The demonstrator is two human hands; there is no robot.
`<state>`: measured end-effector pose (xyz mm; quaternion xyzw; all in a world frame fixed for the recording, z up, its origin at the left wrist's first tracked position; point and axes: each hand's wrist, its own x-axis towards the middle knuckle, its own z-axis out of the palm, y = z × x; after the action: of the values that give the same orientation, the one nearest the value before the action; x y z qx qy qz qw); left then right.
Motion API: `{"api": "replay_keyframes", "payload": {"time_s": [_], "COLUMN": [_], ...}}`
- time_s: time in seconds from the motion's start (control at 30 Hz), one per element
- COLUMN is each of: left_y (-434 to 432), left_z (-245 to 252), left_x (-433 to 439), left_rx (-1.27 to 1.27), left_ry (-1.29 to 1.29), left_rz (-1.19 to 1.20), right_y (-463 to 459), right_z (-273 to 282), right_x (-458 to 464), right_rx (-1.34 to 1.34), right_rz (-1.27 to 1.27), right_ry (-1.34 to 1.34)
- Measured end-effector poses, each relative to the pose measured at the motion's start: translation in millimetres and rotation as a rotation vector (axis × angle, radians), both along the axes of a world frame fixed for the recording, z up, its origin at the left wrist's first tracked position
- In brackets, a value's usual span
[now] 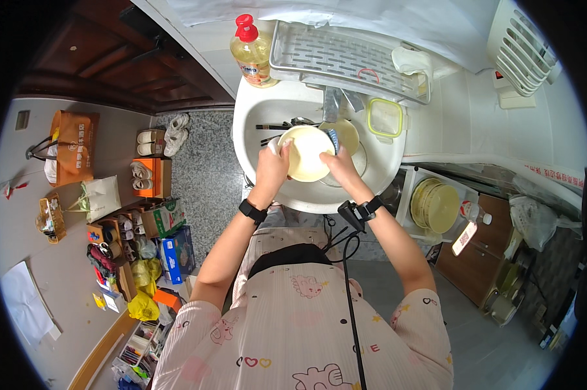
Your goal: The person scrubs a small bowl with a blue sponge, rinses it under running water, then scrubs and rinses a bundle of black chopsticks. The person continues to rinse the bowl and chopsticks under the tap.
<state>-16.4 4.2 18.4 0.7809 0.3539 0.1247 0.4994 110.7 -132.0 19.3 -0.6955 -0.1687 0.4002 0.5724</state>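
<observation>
A pale yellow bowl is held between my two hands over the white sink. My left hand grips its left rim, thumb inside. At the right rim, my right hand has its thumb over the edge and a blue scrubbing pad by its fingers. Another yellow bowl lies in the sink behind, partly under the faucet. Black chopsticks and a metal spoon rest in the basin to the left. A clear container with a green rim sits at the sink's right back.
A soap bottle with a red pump stands at the back left, beside a grey drying rack holding a white cloth. Stacked yellow bowls and a plastic bottle are at the right. A black cable hangs over my front.
</observation>
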Motion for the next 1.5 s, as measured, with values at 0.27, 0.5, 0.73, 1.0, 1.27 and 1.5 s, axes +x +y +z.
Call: {"api": "replay_keyframes", "payload": {"time_s": [0.27, 0.5, 0.73, 1.0, 1.27, 1.5], "left_y": [-23, 2, -11, 18, 35, 57], "left_z": [2, 1, -20, -26, -54, -124], "left_x": [-6, -9, -22, -24, -27, -12], "left_rx": [-1.018, -0.464, -1.168, -0.453, -0.581, 0.365], "left_ry": [0.09, 0.137, 0.035, 0.217, 0.263, 0.628], "left_rz": [0.05, 0.014, 0.134, -0.051, 0.147, -0.716], "right_y": [9, 10, 17, 8, -29, -59], "right_z": [-1, -16, -45, -53, -55, -41], "right_x": [-5, -5, -26, -18, -16, -1], "right_rx": [-0.078, -0.29, -0.07, -0.361, -0.256, -0.314], "right_rz": [-0.043, 0.079, -0.106, 0.162, 0.026, -0.004], "right_ry": [-0.07, -0.341, -0.207, -0.237, -0.081, -0.039]}}
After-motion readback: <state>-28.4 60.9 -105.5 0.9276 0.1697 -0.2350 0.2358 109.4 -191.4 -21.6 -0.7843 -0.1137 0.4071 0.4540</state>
